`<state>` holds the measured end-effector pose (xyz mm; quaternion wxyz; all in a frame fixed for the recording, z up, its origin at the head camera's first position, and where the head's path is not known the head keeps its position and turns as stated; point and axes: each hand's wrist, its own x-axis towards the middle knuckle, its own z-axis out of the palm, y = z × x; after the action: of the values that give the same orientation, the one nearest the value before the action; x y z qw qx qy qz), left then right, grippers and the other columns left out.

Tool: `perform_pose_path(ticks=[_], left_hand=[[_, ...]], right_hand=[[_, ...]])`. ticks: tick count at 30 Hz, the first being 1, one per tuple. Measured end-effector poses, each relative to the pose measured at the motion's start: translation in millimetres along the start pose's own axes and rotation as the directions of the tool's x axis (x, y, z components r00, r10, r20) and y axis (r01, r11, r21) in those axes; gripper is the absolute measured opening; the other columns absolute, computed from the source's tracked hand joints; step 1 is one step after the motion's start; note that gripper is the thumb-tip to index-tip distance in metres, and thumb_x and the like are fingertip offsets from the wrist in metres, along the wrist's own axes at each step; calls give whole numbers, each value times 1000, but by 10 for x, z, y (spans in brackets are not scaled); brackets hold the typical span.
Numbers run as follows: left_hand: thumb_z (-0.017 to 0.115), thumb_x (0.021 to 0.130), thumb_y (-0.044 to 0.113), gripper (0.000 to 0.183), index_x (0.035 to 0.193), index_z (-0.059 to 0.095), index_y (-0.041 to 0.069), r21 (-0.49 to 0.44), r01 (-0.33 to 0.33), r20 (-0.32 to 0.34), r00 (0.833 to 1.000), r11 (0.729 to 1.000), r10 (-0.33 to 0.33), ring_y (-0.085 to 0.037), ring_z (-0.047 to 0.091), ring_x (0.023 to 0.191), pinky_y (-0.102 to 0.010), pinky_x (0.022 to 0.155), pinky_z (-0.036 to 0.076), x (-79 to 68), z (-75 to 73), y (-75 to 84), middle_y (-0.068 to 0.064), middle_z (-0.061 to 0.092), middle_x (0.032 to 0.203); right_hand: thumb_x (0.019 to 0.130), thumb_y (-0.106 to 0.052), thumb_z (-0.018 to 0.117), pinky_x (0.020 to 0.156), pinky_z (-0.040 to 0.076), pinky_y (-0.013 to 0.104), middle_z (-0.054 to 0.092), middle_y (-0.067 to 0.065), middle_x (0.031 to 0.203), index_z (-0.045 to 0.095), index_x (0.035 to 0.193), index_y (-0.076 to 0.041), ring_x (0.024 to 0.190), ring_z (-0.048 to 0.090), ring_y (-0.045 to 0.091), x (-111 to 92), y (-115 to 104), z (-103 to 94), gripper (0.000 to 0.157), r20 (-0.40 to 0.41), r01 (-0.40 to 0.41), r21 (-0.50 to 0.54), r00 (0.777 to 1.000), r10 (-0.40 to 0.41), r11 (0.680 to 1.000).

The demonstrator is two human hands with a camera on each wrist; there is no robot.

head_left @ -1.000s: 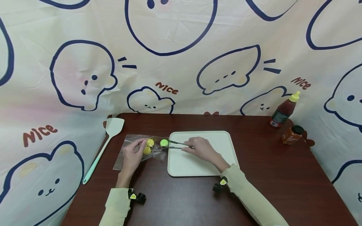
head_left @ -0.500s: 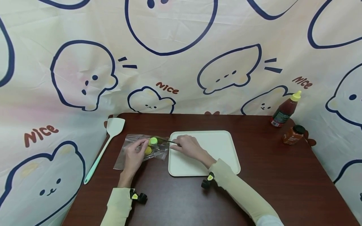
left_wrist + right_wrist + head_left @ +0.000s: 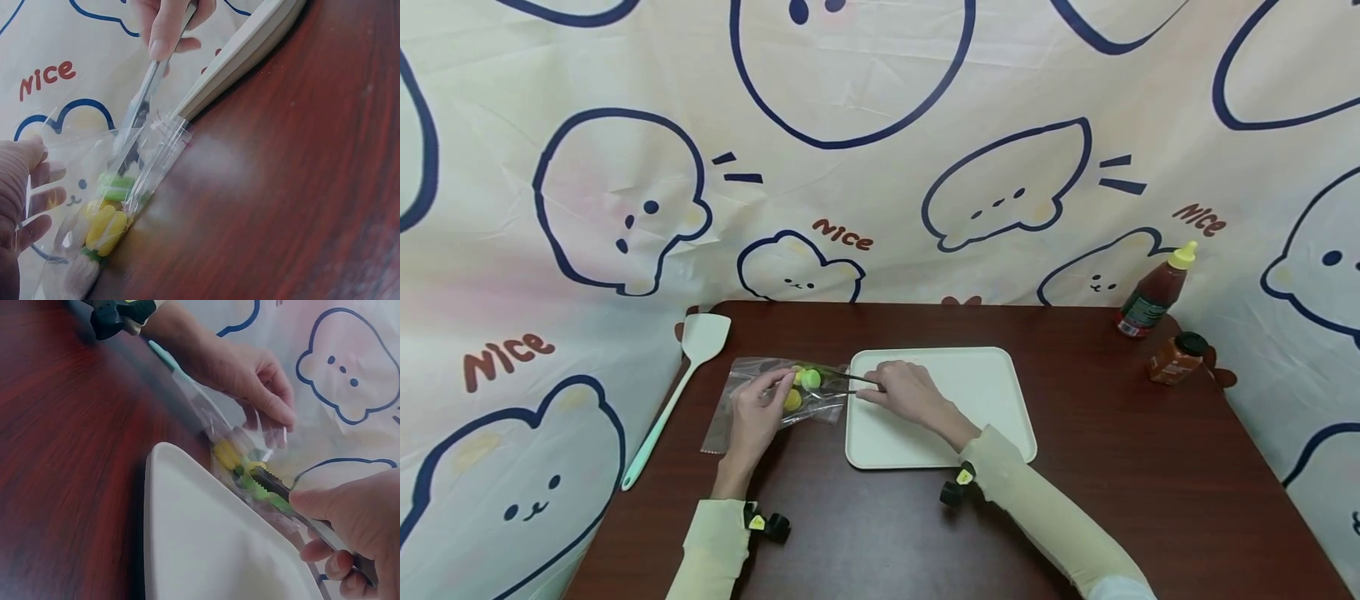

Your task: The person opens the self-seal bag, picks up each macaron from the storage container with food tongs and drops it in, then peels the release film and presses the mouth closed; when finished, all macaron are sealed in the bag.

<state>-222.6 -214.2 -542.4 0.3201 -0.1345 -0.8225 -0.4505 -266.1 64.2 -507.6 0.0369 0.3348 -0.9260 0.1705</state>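
Note:
My left hand (image 3: 756, 412) pinches the upper film of a clear plastic bag (image 3: 718, 429), lifting its mouth open. The bag lies on the table and holds yellow round pieces (image 3: 792, 401); in the left wrist view a whitish piece (image 3: 81, 275) shows there too. My right hand (image 3: 910, 400) grips metal tongs (image 3: 319, 530) over the tray. Their serrated tips reach into the bag's mouth, around or right beside a green round piece (image 3: 117, 186). That green piece sits against the yellow ones, seen through the film. Whether the tips still clamp it I cannot tell.
A white rectangular tray (image 3: 940, 446) lies right of the bag, beneath my right forearm. Left of the bag rests a white spatula (image 3: 703, 337) with a mint handle. A red sauce bottle (image 3: 1153, 292) and a black-lidded jar (image 3: 1177, 358) stand at the back right.
My right hand has moved left with the tongs, carrying the green piece from the bag's mouth in among the yellow ones. Since half a second ago the tong arms have spread slightly. My left hand stays put.

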Motion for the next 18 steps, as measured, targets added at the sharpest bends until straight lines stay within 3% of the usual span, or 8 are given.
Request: perform_pose_path(ticks=[10, 18], left_hand=[[75, 97, 6, 11, 107, 80, 3, 7, -2, 5, 1000, 1000, 2, -24, 73, 91, -8, 83, 47, 4, 2, 22, -11, 80, 100], [74, 98, 8, 11, 107, 80, 4, 0, 15, 5, 1000, 1000, -15, -22, 73, 91, -9, 81, 49, -3, -2, 49, -11, 80, 100]], right_hand=[[100, -48, 69, 47, 30, 23, 45, -11, 60, 61, 74, -23, 57, 38, 5, -383, 177, -194, 37, -47, -64, 87, 997, 68, 994], [98, -45, 73, 48, 33, 24, 50, -10, 61, 68, 80, -26, 58, 43, 7, -546, 201, -272, 27, -71, -108, 130, 990, 118, 986]])
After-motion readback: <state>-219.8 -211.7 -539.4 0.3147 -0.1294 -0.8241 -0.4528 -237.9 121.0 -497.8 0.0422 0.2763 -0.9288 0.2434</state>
